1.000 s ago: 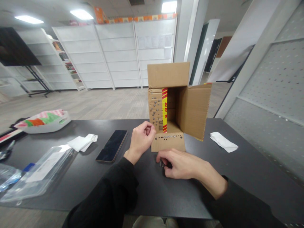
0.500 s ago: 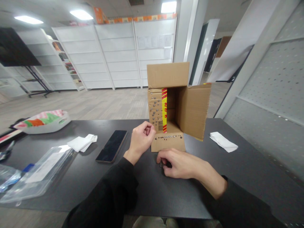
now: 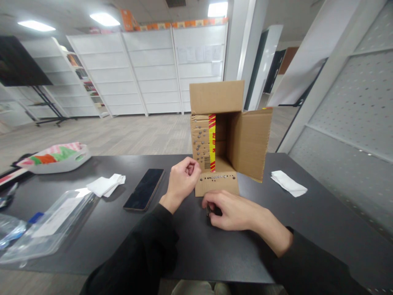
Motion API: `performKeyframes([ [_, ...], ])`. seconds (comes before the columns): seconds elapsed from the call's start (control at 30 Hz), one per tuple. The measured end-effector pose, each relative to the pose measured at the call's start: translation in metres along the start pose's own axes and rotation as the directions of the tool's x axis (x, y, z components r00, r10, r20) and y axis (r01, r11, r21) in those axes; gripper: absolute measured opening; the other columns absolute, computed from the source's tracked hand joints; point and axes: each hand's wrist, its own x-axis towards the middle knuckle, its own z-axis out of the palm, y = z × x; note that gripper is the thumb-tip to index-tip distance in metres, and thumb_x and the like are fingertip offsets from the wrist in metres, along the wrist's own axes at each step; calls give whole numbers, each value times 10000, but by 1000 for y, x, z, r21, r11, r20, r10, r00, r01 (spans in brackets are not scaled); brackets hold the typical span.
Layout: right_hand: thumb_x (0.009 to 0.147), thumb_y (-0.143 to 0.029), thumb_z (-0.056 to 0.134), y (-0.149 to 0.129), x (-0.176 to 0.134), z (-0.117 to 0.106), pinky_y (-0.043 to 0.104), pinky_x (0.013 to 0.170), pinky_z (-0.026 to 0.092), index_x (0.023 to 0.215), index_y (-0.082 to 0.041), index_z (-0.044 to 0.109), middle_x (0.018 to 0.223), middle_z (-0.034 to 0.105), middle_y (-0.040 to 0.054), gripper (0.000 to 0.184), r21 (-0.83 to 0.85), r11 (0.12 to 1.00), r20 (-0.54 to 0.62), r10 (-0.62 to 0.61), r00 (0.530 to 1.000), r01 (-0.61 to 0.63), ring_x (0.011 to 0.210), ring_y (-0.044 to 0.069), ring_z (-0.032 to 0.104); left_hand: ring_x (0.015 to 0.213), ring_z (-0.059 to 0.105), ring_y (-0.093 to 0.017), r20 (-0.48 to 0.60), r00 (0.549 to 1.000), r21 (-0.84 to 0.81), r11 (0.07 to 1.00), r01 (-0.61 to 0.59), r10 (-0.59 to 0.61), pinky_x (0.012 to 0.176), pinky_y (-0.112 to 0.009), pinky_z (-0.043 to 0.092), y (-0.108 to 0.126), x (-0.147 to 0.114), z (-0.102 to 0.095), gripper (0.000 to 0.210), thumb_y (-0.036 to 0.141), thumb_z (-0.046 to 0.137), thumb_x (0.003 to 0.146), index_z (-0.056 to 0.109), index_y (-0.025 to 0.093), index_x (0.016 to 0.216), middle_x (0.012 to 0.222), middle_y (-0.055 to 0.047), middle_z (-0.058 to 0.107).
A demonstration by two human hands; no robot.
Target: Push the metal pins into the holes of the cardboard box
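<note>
A cardboard box (image 3: 216,98) stands on its side with its opening toward me. Round metal screw heads and small holes dot its left flap (image 3: 200,141), which has yellow-red tape along one edge. More heads and holes run in a row along the bottom flap (image 3: 216,187). My left hand (image 3: 183,179) is closed in a loose fist beside the left flap's lower edge; its fingers hide whatever may be inside. Just below the bottom flap, my right hand (image 3: 231,209) pinches a few slim metal screws (image 3: 208,210) between thumb and fingers, low over the table.
Left of my hands, a black phone (image 3: 144,189) lies on the dark table (image 3: 196,254). Folded tissues (image 3: 107,185) and a clear plastic case (image 3: 58,225) are farther left, near a white basket (image 3: 55,166). Another folded tissue (image 3: 288,183) lies right of the box.
My right hand has shifted very slightly, with the screws still in its fingers. The left hand and the box look unchanged.
</note>
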Motion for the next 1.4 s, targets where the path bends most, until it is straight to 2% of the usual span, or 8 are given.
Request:
performKeyframes([
  [0.17, 819, -153, 506, 4, 5, -3, 246, 661, 376, 937, -176, 623, 822, 640, 27, 167, -66, 998, -177, 11, 984, -23, 727, 141, 557, 491, 407, -73, 12, 1000, -6, 1000, 7, -7, 507, -200, 336, 0, 0, 0, 142, 259, 535, 822, 586, 172, 721, 572, 38, 515],
  [0.3, 866, -199, 510, 13, 9, -3, 260, 674, 383, 1066, -185, 604, 889, 684, 48, 222, -107, 984, -321, 104, 941, -146, 778, 164, 607, 499, 419, -77, 10, 1000, 9, 1000, -3, 3, 513, -197, 344, -1, -1, 0, 140, 265, 537, 825, 585, 173, 732, 570, 37, 517],
  [0.4, 886, -234, 505, 18, 12, -2, 260, 631, 369, 1115, -202, 577, 862, 697, 41, 242, -131, 963, -372, 171, 912, -234, 756, 174, 626, 504, 420, -76, 15, 1000, 14, 1000, -3, 3, 518, -196, 346, -2, -1, 0, 143, 267, 536, 828, 584, 172, 732, 567, 38, 511],
  [0.63, 906, -266, 491, 22, 17, 1, 254, 581, 335, 1159, -227, 550, 833, 705, 28, 262, -169, 930, -398, 239, 886, -327, 724, 178, 639, 501, 403, -75, 14, 1000, 30, 999, -13, 12, 517, -196, 334, -1, 0, 0, 159, 275, 529, 837, 575, 173, 724, 553, 45, 481],
  [1.4, 922, -242, 472, 29, 24, 7, 268, 552, 304, 1094, -196, 521, 835, 705, 32, 186, -198, 913, -398, 258, 880, -357, 733, 173, 648, 501, 414, -77, 20, 1000, 25, 1000, -5, 5, 519, -198, 341, 1, 0, 0, 141, 262, 527, 825, 577, 174, 727, 563, 37, 509],
])
